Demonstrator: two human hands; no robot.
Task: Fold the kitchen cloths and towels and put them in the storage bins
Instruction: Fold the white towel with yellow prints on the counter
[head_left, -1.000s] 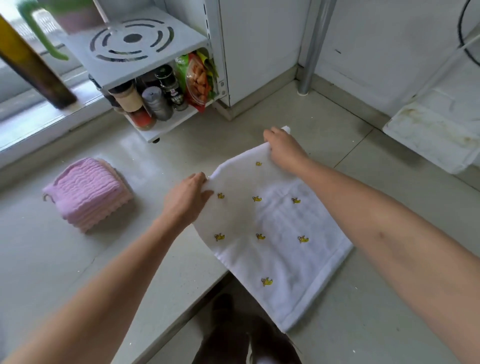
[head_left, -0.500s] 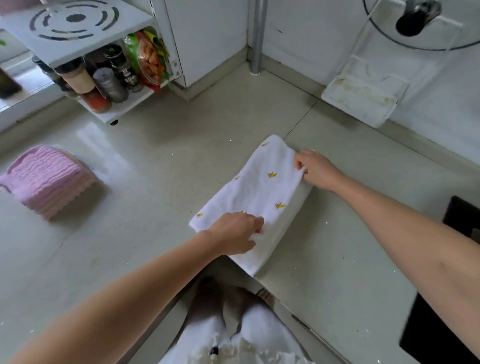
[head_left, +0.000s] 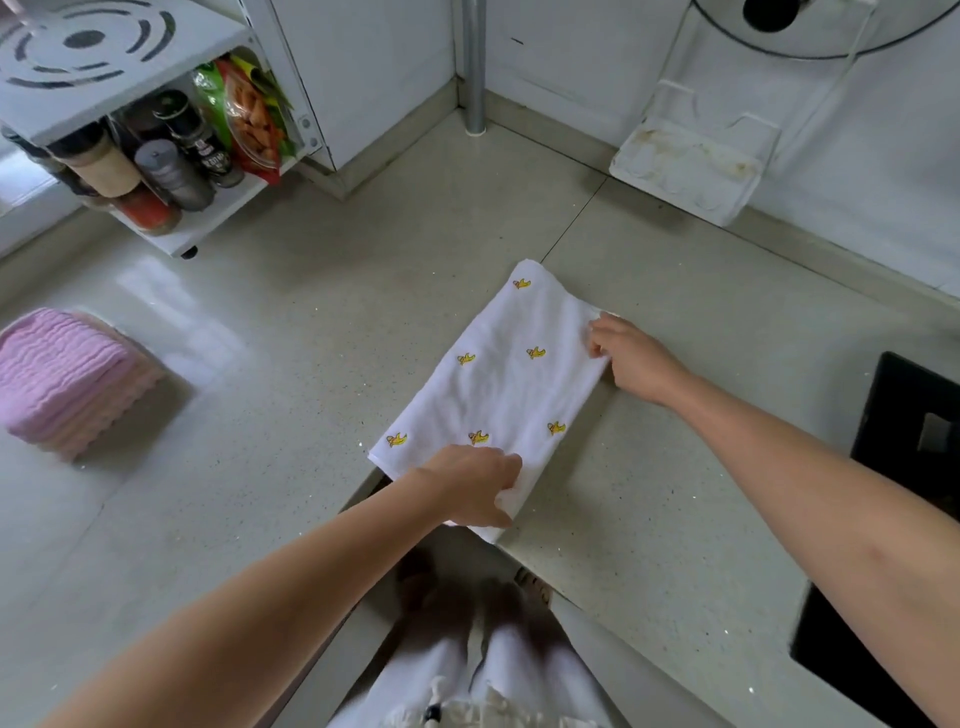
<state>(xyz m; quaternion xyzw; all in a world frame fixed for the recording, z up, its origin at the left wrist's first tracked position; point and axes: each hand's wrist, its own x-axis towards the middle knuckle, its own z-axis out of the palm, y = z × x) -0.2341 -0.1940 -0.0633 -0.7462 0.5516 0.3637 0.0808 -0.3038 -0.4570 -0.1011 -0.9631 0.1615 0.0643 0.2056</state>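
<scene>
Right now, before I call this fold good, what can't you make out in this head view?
- Storage bins: none in the head view.
- White towel: its near end is covered by the left hand; layers underneath hidden by the top layer.
- Its far right edge: covered by the right hand.
- Pink cloth stack: cut off by the left frame edge.
- Spice jar labels: too small and shadowed.

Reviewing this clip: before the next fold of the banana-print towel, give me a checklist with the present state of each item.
1. White towel lies flat on the counter: ok.
2. Left hand holds the near end: ok.
3. Right hand pinches the far right edge: ok.
4. Layer edges aligned: cannot tell.
5. Folded pink cloths sit apart from the towel: ok.
6. Storage bin in view: not ok.
</scene>
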